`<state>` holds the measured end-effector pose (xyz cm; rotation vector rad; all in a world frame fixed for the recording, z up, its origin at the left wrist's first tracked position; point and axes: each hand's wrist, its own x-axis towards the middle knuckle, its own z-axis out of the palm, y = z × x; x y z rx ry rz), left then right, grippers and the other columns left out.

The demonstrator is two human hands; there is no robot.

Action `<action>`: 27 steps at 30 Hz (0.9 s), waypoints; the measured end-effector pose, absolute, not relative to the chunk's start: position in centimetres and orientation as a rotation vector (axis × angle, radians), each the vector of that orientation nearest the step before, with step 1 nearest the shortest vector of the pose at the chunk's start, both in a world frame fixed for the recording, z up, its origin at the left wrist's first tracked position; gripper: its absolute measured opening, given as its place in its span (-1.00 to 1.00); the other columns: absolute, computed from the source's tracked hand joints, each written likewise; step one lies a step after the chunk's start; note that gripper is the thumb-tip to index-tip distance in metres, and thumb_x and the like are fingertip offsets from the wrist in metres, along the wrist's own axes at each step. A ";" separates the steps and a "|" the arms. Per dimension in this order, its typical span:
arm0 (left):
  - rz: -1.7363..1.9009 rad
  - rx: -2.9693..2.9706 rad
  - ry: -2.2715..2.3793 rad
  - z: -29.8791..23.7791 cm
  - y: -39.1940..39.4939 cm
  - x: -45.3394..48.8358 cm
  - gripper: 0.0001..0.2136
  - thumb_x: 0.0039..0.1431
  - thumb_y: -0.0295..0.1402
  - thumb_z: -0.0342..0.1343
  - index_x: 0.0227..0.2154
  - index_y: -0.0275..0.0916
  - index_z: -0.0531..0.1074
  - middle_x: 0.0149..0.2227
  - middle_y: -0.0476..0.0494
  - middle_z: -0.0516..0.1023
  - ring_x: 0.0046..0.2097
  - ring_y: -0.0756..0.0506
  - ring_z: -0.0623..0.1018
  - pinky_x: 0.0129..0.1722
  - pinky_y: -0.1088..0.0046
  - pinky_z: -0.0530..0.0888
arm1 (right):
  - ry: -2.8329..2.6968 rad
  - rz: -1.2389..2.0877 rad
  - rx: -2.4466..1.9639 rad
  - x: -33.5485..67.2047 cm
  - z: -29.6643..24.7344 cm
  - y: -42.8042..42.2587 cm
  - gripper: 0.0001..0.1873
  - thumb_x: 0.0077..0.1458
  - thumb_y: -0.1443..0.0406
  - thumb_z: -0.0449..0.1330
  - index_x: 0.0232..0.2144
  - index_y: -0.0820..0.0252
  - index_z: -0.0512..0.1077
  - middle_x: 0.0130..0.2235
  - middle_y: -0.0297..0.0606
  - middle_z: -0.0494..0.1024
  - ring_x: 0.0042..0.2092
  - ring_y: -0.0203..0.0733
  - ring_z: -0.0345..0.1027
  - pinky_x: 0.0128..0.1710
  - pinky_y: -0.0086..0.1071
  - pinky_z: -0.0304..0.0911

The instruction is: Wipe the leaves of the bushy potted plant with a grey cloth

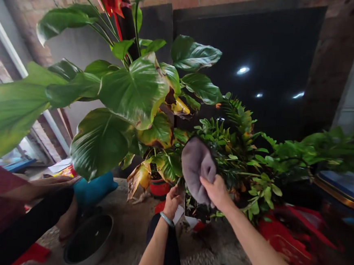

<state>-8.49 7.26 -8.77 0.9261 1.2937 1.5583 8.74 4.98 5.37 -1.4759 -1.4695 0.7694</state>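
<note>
My right hand [218, 191] grips a grey cloth [196, 166] by its lower right edge and holds it up against the small-leaved green plants. My left hand [172, 201], a pale bangle on its wrist, is lower and to the left, fingers closed beside the lower leaves. Whatever sits between those fingertips is too small to make out. Just left of it stands a red pot [159, 187] under a large-leaved plant [134, 88] with browned, yellowing leaf edges. Below the cloth is a white planter [192, 221], partly hidden by foliage.
Another person's arm [34, 190] reaches in from the left near a teal cloth [96, 187]. Below it is a dark, round basin [89, 240]. A red bag [291, 239] lies at right, near a blue-lidded container [344, 186]. Behind stands a dark glossy panel [278, 54].
</note>
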 end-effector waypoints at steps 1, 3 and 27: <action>1.510 0.942 1.238 -8.5 7.0 -8.3 -0.68 -0.35 -0.41 0.18 -0.38 -0.28 0.56 -0.57 -0.04 0.47 -0.42 -0.12 0.46 -0.38 0.37 0.42 | -1.483 0.787 -1.481 8.4 4.2 4.3 -0.81 -0.16 0.21 0.21 -0.49 0.19 0.55 -0.35 -0.02 0.67 -0.20 0.13 0.55 -0.17 -0.17 0.40; 1.451 0.972 1.139 -7.8 6.6 -8.1 -0.71 -0.36 -0.40 0.19 -0.43 -0.27 0.56 -0.52 -0.09 0.53 -0.38 -0.13 0.48 -0.37 0.38 0.43 | -1.519 0.824 -1.456 8.5 2.2 2.2 -0.80 -0.23 0.23 0.24 -0.47 0.17 0.56 -0.36 -0.10 0.67 -0.21 0.11 0.55 -0.15 -0.16 0.40; 1.354 0.728 1.015 -7.7 6.9 -4.3 -0.45 -0.52 -0.13 0.46 -0.36 -0.30 0.52 -0.64 0.08 0.38 -0.55 0.00 0.41 -0.54 0.48 0.38 | -1.081 0.594 -1.283 18.2 7.7 2.0 -0.62 -0.21 0.02 0.31 -0.39 0.16 0.57 -0.30 -0.10 0.67 -0.15 0.14 0.52 -0.14 -0.15 0.40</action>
